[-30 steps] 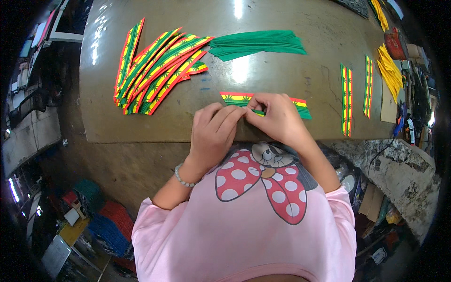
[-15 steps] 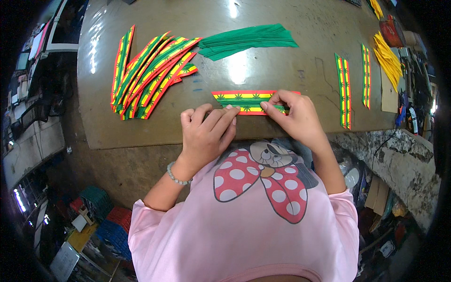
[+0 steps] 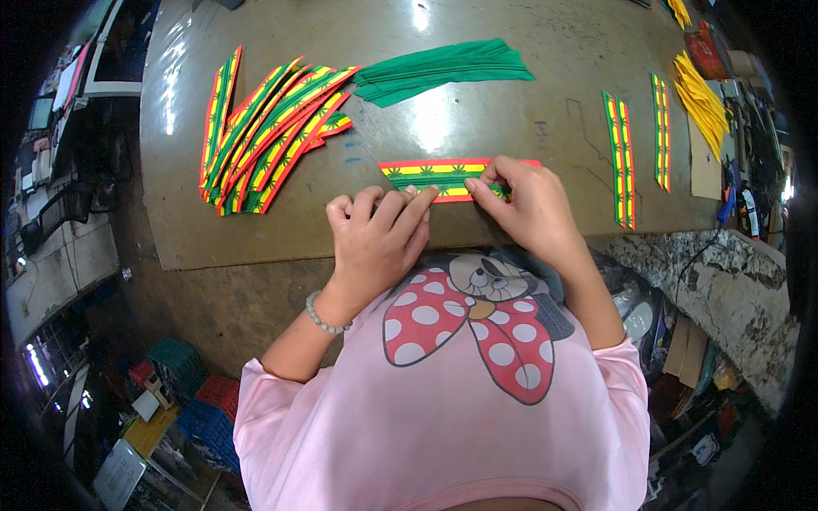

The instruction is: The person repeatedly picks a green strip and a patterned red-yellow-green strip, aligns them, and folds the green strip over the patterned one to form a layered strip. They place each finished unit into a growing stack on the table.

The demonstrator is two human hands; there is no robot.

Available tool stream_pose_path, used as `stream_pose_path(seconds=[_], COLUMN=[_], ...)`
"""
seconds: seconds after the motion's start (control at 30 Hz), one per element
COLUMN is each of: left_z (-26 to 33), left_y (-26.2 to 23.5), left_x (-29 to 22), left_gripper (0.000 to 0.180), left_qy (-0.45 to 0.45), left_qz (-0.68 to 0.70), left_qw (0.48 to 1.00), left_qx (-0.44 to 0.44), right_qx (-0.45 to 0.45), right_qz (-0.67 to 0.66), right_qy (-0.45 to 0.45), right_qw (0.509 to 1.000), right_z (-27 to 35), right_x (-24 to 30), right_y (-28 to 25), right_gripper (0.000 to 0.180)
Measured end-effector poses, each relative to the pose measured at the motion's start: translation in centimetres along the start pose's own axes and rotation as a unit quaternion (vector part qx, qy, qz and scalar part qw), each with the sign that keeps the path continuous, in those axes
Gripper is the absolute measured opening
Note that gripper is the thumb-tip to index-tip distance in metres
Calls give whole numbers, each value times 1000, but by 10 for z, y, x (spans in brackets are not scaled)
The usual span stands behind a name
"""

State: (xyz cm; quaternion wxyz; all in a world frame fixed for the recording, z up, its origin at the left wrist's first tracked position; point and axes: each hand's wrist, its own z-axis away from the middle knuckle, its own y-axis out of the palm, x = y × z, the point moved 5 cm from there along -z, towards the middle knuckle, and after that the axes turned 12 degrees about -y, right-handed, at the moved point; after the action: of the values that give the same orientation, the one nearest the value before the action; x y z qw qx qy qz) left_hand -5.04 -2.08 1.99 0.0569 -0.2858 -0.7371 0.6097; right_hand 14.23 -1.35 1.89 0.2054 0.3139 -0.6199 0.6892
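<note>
A fabric strip (image 3: 426, 176) with red edges, yellow bands and green leaf prints lies flat near the table's front edge. The fingertips of my left hand (image 3: 379, 223) rest on its near edge, fingers slightly apart. My right hand (image 3: 535, 200) is closed at the strip's right part, thumb and forefinger pinching it; that end is partly covered by the hand. To the left spreads a pile of similar printed strips (image 3: 273, 140). Beyond the hands lies a stack of plain green fabric pieces (image 3: 443, 72).
Two printed pieces, a wider strip (image 3: 619, 162) and a narrower strip (image 3: 661, 132), lie at the right of the brown table (image 3: 256, 247). Yellow fabric pieces (image 3: 701, 106) hang together near the right edge, by a red roll (image 3: 707, 49). Plastic crates (image 3: 209, 426) stand on the floor at lower left.
The view has shifted slightly, moving the table's contents a little in the picture. Both hands keep nearly the same places on the strip; my right thumb and forefinger have moved slightly left.
</note>
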Motion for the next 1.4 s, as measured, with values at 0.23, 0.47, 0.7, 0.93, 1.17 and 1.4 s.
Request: stream_pose_path(seconds=[0.23,0.47,0.7,0.93,1.17,1.4], left_z=[-3,-9,-8,-11,-14,-19], left_y=[4,15,16,17,17,28], left_x=[-20,-35,-30,-30,-37,-59], left_gripper=[37,40,44,40,41,46], left_qy=[-12,31,12,5,14,47], left_qz=[-25,68,89,78,38,63], left_qw=[999,997,996,997,999,996], left_qx=[33,18,26,26,11,43], right_qx=[14,-26,-32,-27,-19,-50], right_qz=[-6,18,-18,-1,24,62], right_qy=[-29,-20,25,50,40,25], right_qw=[999,999,999,998,999,997], right_z=[-4,8,19,14,11,12], right_x=[-3,-4,-20,-19,-19,-21], right_y=[1,-8,-20,-20,-19,-24], right_gripper=[27,29,31,30,30,36])
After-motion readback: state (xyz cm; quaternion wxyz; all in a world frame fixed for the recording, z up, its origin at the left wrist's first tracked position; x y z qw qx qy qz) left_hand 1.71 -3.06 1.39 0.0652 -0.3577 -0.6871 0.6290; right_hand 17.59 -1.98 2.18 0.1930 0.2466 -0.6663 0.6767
